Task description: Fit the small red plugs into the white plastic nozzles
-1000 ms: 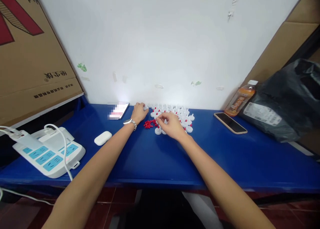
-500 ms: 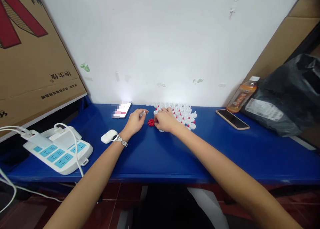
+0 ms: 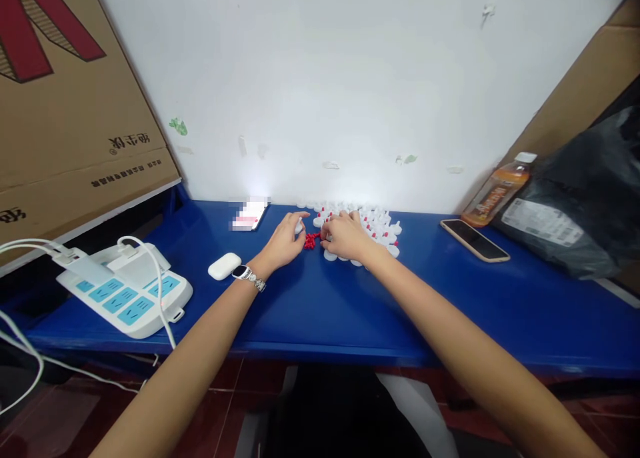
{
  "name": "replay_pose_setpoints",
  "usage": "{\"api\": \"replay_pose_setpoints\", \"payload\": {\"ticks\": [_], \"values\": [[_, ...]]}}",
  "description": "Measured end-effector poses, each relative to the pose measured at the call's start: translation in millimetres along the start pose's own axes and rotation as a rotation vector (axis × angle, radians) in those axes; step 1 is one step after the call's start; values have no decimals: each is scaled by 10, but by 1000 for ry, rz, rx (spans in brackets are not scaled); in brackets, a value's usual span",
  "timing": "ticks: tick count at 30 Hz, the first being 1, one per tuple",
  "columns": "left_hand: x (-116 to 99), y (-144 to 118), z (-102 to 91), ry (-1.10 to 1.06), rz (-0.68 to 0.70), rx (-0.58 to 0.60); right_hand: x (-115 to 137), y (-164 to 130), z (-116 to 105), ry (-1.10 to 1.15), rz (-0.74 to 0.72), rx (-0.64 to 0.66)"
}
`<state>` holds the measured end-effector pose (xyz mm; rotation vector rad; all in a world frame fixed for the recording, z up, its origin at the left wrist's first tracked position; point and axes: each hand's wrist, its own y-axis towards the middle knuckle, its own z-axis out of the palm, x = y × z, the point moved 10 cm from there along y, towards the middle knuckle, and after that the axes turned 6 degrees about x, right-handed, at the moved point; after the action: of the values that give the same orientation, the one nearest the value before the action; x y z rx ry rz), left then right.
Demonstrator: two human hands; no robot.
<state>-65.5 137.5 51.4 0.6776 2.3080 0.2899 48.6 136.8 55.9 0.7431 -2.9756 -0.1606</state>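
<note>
My left hand (image 3: 286, 240) is curled around a small white plastic piece (image 3: 299, 227), which shows between thumb and fingers; the index finger sticks out to the right. To its right lies a small pile of red pieces (image 3: 310, 241) on the blue table (image 3: 350, 311). My right hand (image 3: 346, 236) reaches over from the right, fingertips pinched together at the right edge of that pile; what is between them is too small to make out. Many white plastic pieces with red tips (image 3: 385, 230) lie in a spread behind and right of my right hand, which partly covers them.
At left stand a white power strip (image 3: 125, 298) with cables and a white earphone case (image 3: 225, 266). A lit phone (image 3: 250, 215) lies near the wall. On the right are another phone (image 3: 475, 239), an orange drink bottle (image 3: 496, 191) and a black plastic parcel (image 3: 565, 205).
The view has shifted slightly. My left hand has turned, its index finger now reaching out above the red pile. My right fingertips remain by the pile, whose pieces look more spread.
</note>
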Motion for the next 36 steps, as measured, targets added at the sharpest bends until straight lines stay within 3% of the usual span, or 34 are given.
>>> {"api": "replay_pose_setpoints", "payload": {"ticks": [9,16,36], "values": [[74,10,61,-7,24,25,64,-23,31,-89,24,68],[61,12,68,-21,8,50,90,0,45,-11,-1,-8],[159,12,85,17,-17,72,178,96,110,-9,10,-11]]}}
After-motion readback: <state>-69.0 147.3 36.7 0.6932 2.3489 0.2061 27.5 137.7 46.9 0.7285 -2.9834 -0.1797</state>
